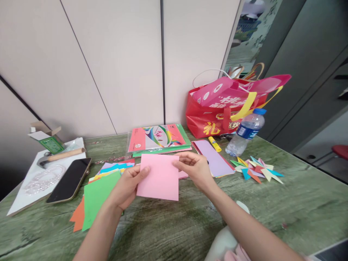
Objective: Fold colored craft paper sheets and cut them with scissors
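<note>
A square sheet of pink paper point(159, 179) is held up over the table, tilted towards me. My left hand point(130, 183) pinches its left edge, thumb on the front face. At the upper right corner, my right hand point(194, 166) grips it between thumb and fingers. Below and left of my left hand lie fanned sheets of coloured paper point(100, 195), green on top, with orange, yellow and blue under it. Behind the pink sheet is a packet of coloured paper point(157, 137) in a clear sleeve. Right of my right hand rests a stack with lilac paper point(214, 159) uppermost.
Folded paper pieces point(258, 169) lie at right, near a water bottle point(247, 132), glue stick point(214, 144) and red bag point(217, 108). At left are a phone point(70, 180), hammer point(62, 156), beads point(45, 178), white board point(20, 195) and green box point(50, 139).
</note>
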A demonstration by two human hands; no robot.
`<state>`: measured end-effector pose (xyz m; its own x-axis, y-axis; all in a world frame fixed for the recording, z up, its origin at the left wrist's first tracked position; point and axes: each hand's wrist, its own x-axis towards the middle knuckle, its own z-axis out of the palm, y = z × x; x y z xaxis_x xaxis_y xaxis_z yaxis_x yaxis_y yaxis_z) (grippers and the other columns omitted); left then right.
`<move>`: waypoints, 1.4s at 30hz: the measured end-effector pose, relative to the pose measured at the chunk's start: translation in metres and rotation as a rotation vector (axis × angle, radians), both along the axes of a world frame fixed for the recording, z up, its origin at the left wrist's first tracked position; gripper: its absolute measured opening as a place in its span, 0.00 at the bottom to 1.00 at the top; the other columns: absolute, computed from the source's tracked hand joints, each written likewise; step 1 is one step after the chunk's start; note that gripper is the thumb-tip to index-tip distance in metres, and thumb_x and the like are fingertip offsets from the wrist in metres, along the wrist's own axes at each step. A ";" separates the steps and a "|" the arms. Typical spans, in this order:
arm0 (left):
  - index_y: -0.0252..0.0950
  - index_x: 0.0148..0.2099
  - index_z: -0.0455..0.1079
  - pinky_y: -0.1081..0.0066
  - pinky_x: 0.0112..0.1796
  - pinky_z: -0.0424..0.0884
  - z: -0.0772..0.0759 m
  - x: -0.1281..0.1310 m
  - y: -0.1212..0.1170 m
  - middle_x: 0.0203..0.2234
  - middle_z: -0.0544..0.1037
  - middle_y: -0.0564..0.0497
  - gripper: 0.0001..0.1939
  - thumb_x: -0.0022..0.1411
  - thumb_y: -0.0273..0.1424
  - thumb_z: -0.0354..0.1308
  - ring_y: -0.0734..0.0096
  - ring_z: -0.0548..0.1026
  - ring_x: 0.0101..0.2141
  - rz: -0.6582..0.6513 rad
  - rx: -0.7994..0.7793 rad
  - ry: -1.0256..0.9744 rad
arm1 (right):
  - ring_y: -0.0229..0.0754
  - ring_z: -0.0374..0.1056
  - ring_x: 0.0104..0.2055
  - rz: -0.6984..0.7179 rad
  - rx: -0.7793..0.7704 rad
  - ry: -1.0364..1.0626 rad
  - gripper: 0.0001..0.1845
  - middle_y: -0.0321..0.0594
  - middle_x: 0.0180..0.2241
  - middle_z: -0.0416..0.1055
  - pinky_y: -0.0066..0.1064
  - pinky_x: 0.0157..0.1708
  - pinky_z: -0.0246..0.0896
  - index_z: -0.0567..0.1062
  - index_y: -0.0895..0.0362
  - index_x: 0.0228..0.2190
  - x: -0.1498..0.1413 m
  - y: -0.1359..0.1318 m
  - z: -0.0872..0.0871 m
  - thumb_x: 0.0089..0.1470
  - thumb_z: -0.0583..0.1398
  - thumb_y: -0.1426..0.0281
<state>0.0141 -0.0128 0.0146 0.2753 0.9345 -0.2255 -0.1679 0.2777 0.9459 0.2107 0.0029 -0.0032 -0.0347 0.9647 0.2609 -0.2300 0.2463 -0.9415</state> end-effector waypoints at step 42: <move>0.31 0.34 0.72 0.61 0.40 0.70 -0.009 0.032 -0.002 0.32 0.78 0.49 0.09 0.49 0.30 0.60 0.67 0.75 0.33 0.263 0.098 -0.234 | 0.32 0.65 0.25 -0.138 -0.233 0.277 0.13 0.35 0.24 0.72 0.25 0.26 0.66 0.73 0.60 0.25 -0.015 0.002 -0.010 0.33 0.67 0.69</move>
<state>0.0465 -0.0145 0.0055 0.0567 0.9943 -0.0905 -0.4369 0.1062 0.8932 0.1961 0.0053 -0.0133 0.1401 0.9900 0.0153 -0.4628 0.0791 -0.8829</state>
